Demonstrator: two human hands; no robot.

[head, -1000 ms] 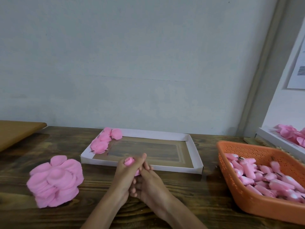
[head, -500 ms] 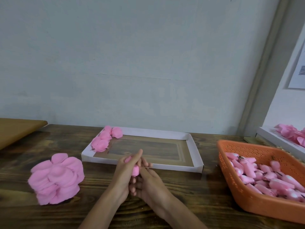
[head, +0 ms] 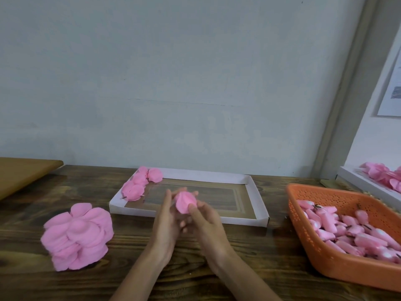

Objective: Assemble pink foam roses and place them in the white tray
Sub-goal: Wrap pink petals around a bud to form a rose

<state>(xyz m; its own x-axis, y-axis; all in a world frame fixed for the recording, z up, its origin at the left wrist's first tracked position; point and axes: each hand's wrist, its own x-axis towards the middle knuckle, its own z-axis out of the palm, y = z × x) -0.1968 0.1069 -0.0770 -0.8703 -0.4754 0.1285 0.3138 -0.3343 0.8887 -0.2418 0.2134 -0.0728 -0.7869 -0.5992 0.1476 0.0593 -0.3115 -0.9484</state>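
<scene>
A small pink foam rose (head: 185, 202) is held between both hands above the table's middle, just in front of the white tray (head: 251, 220). My left hand (head: 166, 222) cups it from the left with fingers raised. My right hand (head: 205, 220) pinches its outer petal with the thumb on top. Several finished pink roses (head: 138, 185) lie in the tray's far left corner. A pile of loose pink petals (head: 78, 235) sits on the table at the left.
An orange perforated basket (head: 338, 263) holding several pink foam buds stands at the right. Behind it a second white tray (head: 364, 187) carries more pink roses. A tan board (head: 21, 172) lies at the far left. The wall runs close behind the wooden table (head: 195, 268).
The rose has turned in my hands, so a wide petal now faces me under my right thumb. Both hands stay in the same spot in front of the tray.
</scene>
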